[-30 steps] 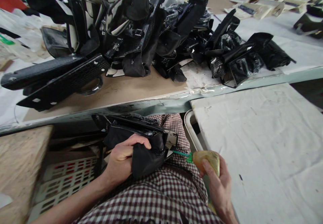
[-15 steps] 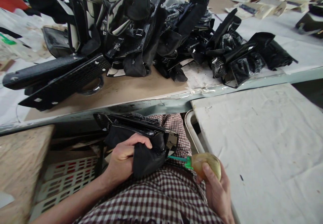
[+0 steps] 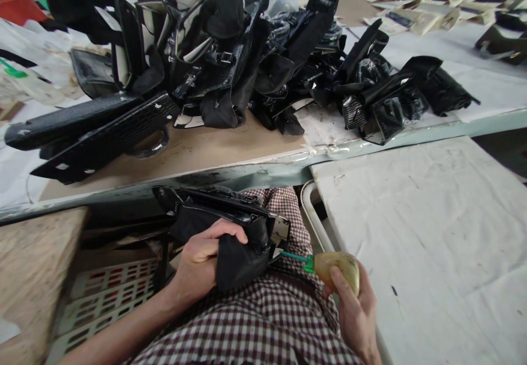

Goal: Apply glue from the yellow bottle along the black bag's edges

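My left hand [image 3: 200,263] is closed on a black bag piece [image 3: 230,233] with a zipper edge and dark lining, held on my lap below the table edge. In my right hand [image 3: 354,310] I grip a yellowish squeeze bottle [image 3: 337,266] with a green nozzle [image 3: 294,256]. The nozzle tip points left and touches the bag piece's right corner, next to a shiny metal plate [image 3: 280,228]. My checked shirt [image 3: 267,321] fills the bottom of the view.
A big heap of black bag parts [image 3: 230,57] covers the brown worktable [image 3: 197,148]. A white-covered side table [image 3: 428,228] stands to the right. A perforated plastic crate [image 3: 107,293] sits below left, beside a chipboard surface [image 3: 33,277]. Paper pieces [image 3: 424,3] lie far right.
The bottle has dipped a little and its nozzle stays at the bag piece's corner. The left hand keeps its hold. The view has shifted slightly.
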A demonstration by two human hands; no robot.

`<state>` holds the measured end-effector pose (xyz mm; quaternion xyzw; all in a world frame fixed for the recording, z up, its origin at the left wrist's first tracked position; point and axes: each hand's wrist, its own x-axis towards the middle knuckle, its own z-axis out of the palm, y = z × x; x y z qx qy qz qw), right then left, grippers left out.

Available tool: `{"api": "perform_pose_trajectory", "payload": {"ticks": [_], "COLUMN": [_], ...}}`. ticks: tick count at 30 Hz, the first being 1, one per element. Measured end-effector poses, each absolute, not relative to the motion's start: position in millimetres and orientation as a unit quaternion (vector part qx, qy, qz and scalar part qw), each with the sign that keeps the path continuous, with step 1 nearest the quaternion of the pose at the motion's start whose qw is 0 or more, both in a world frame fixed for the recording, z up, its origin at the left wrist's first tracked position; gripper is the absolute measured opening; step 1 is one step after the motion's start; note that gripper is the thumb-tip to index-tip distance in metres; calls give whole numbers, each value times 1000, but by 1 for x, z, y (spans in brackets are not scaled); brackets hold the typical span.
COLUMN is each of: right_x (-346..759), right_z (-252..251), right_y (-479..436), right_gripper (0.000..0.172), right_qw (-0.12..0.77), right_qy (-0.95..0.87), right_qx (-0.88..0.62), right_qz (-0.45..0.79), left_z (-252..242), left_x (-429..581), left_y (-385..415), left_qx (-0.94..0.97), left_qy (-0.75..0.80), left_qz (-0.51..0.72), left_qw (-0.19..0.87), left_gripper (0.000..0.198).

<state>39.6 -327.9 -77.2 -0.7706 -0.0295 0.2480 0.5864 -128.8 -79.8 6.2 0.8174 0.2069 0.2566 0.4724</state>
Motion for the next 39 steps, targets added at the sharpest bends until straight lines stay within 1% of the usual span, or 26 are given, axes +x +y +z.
{"api": "perform_pose_trajectory", "payload": {"ticks": [3,7,12,17,20,22,25,27,29,31,35,37,39], "right_x": [44,41,40,49,55,59,65,68,70,70,61,57,54], "right_z": [-76,-74,-84,-99,-100,-99,-94,-90,-87,-87,-91,-90,-89], "right_y": [-330,-332,-339,-348,-349,-349,-348,-345,-340,-334,-329,-331,-335], "right_gripper": [60,66,56,56,56,55,56,59,60,61,57,55,53], "right_qw": [551,513,511,506,498,496,506,516,539,601,752,799,837], "right_qy": [8,-40,-155,-297,-344,-343,-281,-211,-148,-90,54,133,180], "right_qx": [-794,-833,-834,-804,-789,-789,-802,-803,-785,-729,-512,-397,-281], "right_qz": [256,203,141,95,107,114,149,212,268,315,411,432,433], "left_z": [7,9,10,12,12,11,10,11,13,15,10,3,-6], "left_x": [-128,-127,-126,-125,-124,-123,-123,-122,-120,-119,-115,-114,-113], "left_y": [-80,-82,-81,-81,-81,-80,-79,-79,-78,-78,-76,-75,-75], "left_qx": [818,819,820,824,822,821,820,818,813,809,817,839,871], "left_qy": [199,209,215,207,209,207,200,202,207,211,218,189,140], "left_qz": [254,254,249,254,257,256,259,259,255,246,212,223,252], "left_qw": [475,470,468,462,463,466,469,472,480,490,490,458,398], "left_gripper": [16,16,15,17,17,16,16,18,18,17,19,16,13]}}
